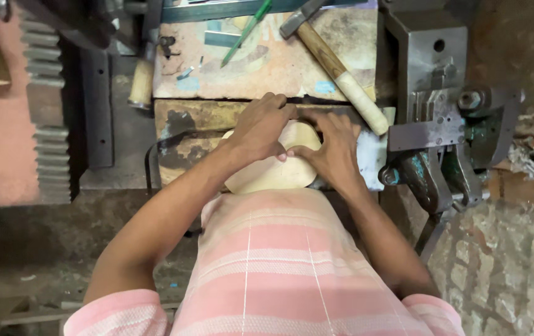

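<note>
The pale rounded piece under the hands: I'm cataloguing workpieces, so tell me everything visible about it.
The pale rounded piece looks like smooth, unfinished light wood, cream-coloured, with a curved lower edge. It lies flat on the worn workbench, just in front of the person's torso. The left hand presses on its upper left, the right hand covers its right side, so its full outline is hidden. No markings show.

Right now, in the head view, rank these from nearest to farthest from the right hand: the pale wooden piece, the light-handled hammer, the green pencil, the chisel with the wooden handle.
1. The pale wooden piece: under the right hand, touching it.
2. The light-handled hammer: just above the hand, lying slantwise on the bench.
3. The green pencil: farther up, toward the middle.
4. The chisel: far left edge of the bench.
</note>
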`<state>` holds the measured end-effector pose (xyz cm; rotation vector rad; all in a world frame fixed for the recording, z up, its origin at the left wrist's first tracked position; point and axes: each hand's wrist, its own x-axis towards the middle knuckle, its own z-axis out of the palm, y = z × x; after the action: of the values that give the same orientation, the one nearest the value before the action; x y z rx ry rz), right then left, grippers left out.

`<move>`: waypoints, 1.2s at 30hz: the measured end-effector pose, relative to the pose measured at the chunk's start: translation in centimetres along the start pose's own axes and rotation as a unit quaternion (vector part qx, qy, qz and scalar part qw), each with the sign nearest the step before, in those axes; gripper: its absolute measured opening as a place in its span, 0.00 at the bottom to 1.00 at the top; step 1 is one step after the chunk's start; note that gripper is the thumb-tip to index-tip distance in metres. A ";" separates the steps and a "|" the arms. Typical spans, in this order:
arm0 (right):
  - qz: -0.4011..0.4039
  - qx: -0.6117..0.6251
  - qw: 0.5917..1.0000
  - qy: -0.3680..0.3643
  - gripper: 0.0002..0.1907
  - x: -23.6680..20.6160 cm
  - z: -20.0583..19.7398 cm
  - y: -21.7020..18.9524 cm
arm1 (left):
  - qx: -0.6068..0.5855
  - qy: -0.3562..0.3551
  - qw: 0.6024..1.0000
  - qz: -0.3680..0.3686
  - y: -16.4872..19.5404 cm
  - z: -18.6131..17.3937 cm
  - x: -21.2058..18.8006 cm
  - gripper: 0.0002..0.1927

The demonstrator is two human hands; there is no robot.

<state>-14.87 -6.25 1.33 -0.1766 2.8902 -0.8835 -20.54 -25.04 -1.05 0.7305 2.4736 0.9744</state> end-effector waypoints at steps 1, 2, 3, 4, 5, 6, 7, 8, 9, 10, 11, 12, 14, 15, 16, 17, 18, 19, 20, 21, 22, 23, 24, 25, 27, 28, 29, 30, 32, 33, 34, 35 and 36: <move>-0.012 -0.006 1.000 -0.014 0.39 0.4 -0.2 -0.2 | 0.005 0.007 1.000 -0.004 -0.1 0.0 -0.1 0.38; -0.024 -0.011 0.999 -0.026 0.36 0.7 -0.4 -0.3 | -0.004 0.014 1.000 -0.002 -0.3 -0.1 -0.4 0.37; -0.018 -0.021 0.999 -0.034 0.36 1.0 -0.6 -0.5 | -0.013 0.019 1.000 0.000 -0.6 -0.3 -0.8 0.37; -0.010 -0.030 0.999 -0.043 0.35 1.2 -0.7 -0.6 | -0.025 0.023 0.999 -0.001 -0.7 -0.5 -1.4 0.36; -0.003 -0.039 0.998 -0.054 0.34 1.3 -0.8 -0.7 | -0.005 0.038 0.999 0.001 -0.9 -0.7 -2.3 0.37; -0.007 -0.047 0.997 -0.053 0.34 1.4 -0.9 -0.8 | 0.015 0.055 0.998 0.003 -1.2 -1.1 -3.2 0.38; -0.011 -0.052 0.997 -0.050 0.33 1.5 -0.9 -0.8 | 0.039 0.071 0.997 0.008 -1.7 -1.7 -4.2 0.39; -0.012 -0.057 0.997 -0.046 0.32 1.5 -1.0 -0.8 | 0.043 0.077 0.996 -0.016 -2.3 -2.4 -5.4 0.37; -0.015 -0.053 0.998 -0.042 0.32 1.6 -1.0 -0.8 | 0.043 0.080 0.995 -0.041 -3.0 -3.1 -7.0 0.35; -0.016 -0.049 0.998 -0.040 0.31 1.5 -1.0 -0.8 | 0.043 0.082 0.994 -0.066 -3.3 -3.4 -8.3 0.33; -0.019 -0.045 0.998 -0.035 0.30 1.6 -0.9 -0.8 | 0.030 0.095 0.992 -0.073 -3.5 -3.5 -9.0 0.34; -0.015 -0.045 0.998 -0.036 0.31 1.5 -0.9 -0.8 | 0.018 0.110 0.991 -0.078 -3.6 -3.5 -9.5 0.35; -0.008 -0.045 0.998 -0.043 0.31 1.5 -0.9 -0.8 | -0.003 0.123 0.987 -0.103 -3.5 -3.2 -10.0 0.36; -0.011 -0.050 0.998 -0.045 0.31 1.5 -0.8 -0.8 | -0.010 0.123 0.985 -0.120 -3.3 -2.9 -9.9 0.36; -0.014 -0.055 0.997 -0.044 0.31 1.5 -0.8 -0.8 | -0.016 0.123 0.983 -0.135 -3.1 -2.7 -9.8 0.36; -0.017 -0.061 0.997 -0.043 0.31 1.5 -0.7 -0.9 | -0.016 0.135 0.980 -0.143 -3.0 -2.5 -9.8 0.35; -0.018 -0.060 0.997 -0.042 0.31 1.5 -0.5 -0.9 | -0.018 0.145 0.978 -0.151 -2.8 -2.4 -9.7 0.35; -0.017 -0.061 0.997 -0.040 0.31 1.5 -0.4 -0.9 | -0.019 0.156 0.975 -0.158 -2.7 -2.3 -9.7 0.35; -0.016 -0.061 0.997 -0.039 0.32 1.5 -0.2 -0.9 | -0.020 0.154 0.974 -0.164 -2.6 -2.4 -9.7 0.34; -0.018 -0.057 0.998 -0.037 0.32 1.3 -0.1 -0.7 | -0.019 0.153 0.973 -0.172 -2.6 -2.5 -9.7 0.34; -0.021 -0.051 0.998 -0.033 0.32 1.2 0.0 -0.6 | -0.017 0.151 0.972 -0.179 -2.6 -2.6 -9.7 0.33; -0.021 -0.045 0.998 -0.029 0.32 0.9 0.1 -0.3 | -0.008 0.153 0.973 -0.172 -2.7 -2.8 -9.7 0.33; -0.031 -0.041 0.998 -0.026 0.32 0.5 0.1 0.0 | -0.001 0.154 0.975 -0.163 -2.7 -2.9 -9.6 0.32; -0.040 -0.037 0.998 -0.022 0.32 0.0 0.0 0.4 | 0.005 0.153 0.977 -0.151 -2.7 -2.9 -9.5 0.32; -0.015 0.012 1.000 0.025 0.27 -1.2 -0.4 1.4 | 0.015 0.152 0.977 -0.148 -2.8 -3.0 -9.2 0.32; 0.017 0.057 0.996 0.066 0.22 -2.0 -0.6 1.9 | 0.018 0.151 0.977 -0.146 -2.8 -3.0 -9.1 0.32; 0.048 0.102 0.988 0.105 0.17 -2.7 -0.9 2.4 | 0.012 0.140 0.979 -0.148 -2.7 -3.0 -9.0 0.32; 0.033 0.066 0.988 0.136 0.16 -3.3 -1.0 2.8 | 0.006 0.129 0.980 -0.154 -2.7 -3.1 -9.0 0.32; 0.000 -0.001 0.981 0.196 0.13 -4.4 -1.1 3.6 | 0.003 0.119 0.979 -0.164 -2.7 -3.1 -9.0 0.32; 0.007 -0.017 0.981 0.192 0.14 -4.8 -0.9 3.9 | 0.004 0.118 0.979 -0.165 -2.6 -3.1 -9.0 0.32; 0.014 -0.033 0.981 0.189 0.15 -5.0 -0.7 4.2 | 0.006 0.117 0.979 -0.166 -2.6 -3.1 -9.0 0.32; 0.021 -0.049 0.982 0.184 0.16 -5.1 -0.4 4.4 | 0.007 0.117 0.979 -0.166 -2.5 -3.2 -9.0 0.32; 0.015 -0.051 0.981 0.186 0.14 -5.2 -0.1 4.7 | 0.007 0.117 0.979 -0.166 -2.5 -3.2 -9.0 0.32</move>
<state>-10.13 -1.62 -0.83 0.0289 3.2759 -0.8425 -15.86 -33.55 0.80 0.2000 2.6876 0.9580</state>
